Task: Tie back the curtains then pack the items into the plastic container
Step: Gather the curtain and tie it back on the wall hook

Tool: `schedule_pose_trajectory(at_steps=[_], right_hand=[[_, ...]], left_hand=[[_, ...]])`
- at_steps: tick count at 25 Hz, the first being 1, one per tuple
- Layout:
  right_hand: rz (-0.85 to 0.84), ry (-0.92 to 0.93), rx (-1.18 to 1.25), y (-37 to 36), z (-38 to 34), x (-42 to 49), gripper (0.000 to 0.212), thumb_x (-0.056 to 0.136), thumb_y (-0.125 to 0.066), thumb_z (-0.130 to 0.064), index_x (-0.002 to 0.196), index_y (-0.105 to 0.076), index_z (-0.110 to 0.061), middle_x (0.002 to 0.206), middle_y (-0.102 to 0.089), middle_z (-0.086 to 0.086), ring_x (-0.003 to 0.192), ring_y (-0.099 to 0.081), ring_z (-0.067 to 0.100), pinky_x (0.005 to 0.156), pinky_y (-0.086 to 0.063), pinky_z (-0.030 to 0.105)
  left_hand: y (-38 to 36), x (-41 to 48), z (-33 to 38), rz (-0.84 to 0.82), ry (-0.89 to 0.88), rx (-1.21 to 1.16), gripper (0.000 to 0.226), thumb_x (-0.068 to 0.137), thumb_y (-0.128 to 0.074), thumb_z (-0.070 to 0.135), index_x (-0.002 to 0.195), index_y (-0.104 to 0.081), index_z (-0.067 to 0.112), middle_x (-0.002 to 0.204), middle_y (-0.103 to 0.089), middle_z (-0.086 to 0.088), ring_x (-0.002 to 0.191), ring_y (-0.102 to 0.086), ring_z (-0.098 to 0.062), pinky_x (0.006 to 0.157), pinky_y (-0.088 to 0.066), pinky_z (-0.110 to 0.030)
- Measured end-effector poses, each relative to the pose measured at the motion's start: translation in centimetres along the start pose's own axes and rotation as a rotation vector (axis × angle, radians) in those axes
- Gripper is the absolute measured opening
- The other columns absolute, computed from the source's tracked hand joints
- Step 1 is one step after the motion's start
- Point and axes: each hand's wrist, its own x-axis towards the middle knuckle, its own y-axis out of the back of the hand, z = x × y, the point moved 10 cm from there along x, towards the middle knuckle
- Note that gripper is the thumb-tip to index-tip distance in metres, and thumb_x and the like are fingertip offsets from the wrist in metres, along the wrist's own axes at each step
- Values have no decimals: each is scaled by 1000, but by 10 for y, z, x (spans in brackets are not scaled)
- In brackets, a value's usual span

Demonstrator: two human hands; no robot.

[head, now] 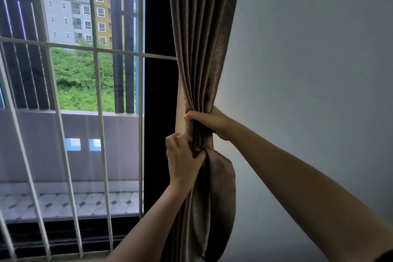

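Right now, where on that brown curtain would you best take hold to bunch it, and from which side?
At the narrow waist of the curtain, where the pleats bunch tight enough for fingers to wrap round; higher up it fans too wide. Come from the wall side, as the right hand does, while the left hand grips just below from the window side.

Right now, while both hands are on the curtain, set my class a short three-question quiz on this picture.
1. The left hand and right hand both grip the curtain. Which is higher? A left, B right.
2. True or false: the curtain is spread across the whole window.
3. Fill in: to the right of the curtain is a plain ____.
Key: 1 B. 2 False, it is bunched at the window's right edge. 3 wall.
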Motion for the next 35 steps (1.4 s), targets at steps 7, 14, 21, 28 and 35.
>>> schedule_pose_trajectory(at_steps=[7, 14, 21, 28, 35], right_hand=[[-50, 18, -71, 2, -6, 1, 47, 67, -75, -36, 110, -61, -23, 107, -66, 2, 103, -62, 21, 91, -52, 43], [-270, 77, -21, -7, -5, -16, 57, 80, -70, -20, 131, -45, -18, 124, -57, 5, 117, -55, 23, 100, -48, 41], [-138, -22, -732, 24, 72, -38, 82, 70, -81, -20, 136, -32, -14, 114, -44, 2, 93, -48, 19, 76, -42, 28], [161, 76, -810, 53, 48, -17, 21, 89, -55, -12, 108, -63, -18, 84, -61, 0, 71, -55, 13, 59, -41, 19], [196, 83, 140, 15, 62, -13, 20, 94, -45, -15, 105, -59, -6, 106, -67, 10, 101, -62, 24, 89, -52, 38]], left_hand=[[-36, -1, -19, -198, 405, -399, 98, 57, -81, 40, 137, -25, 28, 103, -59, 8, 88, -60, -7, 75, -50, -22], [-32, -1, -23, -22, 524, -294, 59, 66, -77, 35, 118, -57, 19, 94, -70, -4, 90, -66, -24, 84, -55, -39], [-27, 5, -15, -46, 431, -350, 48, 64, -80, 27, 108, -61, 18, 81, -60, 9, 76, -61, -14, 63, -44, -18], [-21, 9, -13, -79, 379, -377, 55, 68, -80, 31, 116, -56, 17, 89, -59, 8, 85, -62, -15, 71, -50, -25], [-35, -6, -21, -449, 434, -920, 65, 66, -61, 14, 126, -37, 23, 110, -56, 0, 99, -59, -16, 77, -50, -24]])
